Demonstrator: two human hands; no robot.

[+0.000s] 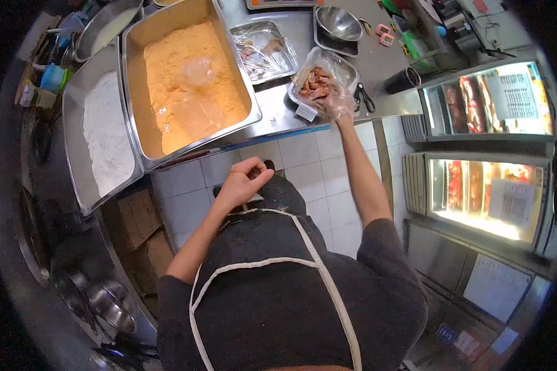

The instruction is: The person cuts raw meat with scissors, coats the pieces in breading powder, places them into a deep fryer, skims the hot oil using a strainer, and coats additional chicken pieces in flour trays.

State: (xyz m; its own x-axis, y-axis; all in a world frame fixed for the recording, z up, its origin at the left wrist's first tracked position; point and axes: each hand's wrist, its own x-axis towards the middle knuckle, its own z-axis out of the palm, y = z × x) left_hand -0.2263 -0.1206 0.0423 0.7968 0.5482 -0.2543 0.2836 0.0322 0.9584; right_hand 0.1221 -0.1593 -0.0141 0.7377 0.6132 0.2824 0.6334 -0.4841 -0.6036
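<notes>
My right hand, in a thin clear plastic glove, reaches over the right side of a plastic-lined metal tray. It is at the reddish-brown meat pieces in that tray. Glare and the loose glove blur its fingers, so its grip cannot be made out. A white label lies at the tray's near edge. Away from the table, in front of my apron, my left hand is bare, with its fingers curled into a loose fist. Nothing shows in it.
A deep pan of orange crumbs holds a crumpled clear plastic glove or bag. Left of it stands a pan of white powder. Black scissors, a film-lined tray and a metal bowl are nearby. Lit fridges stand right.
</notes>
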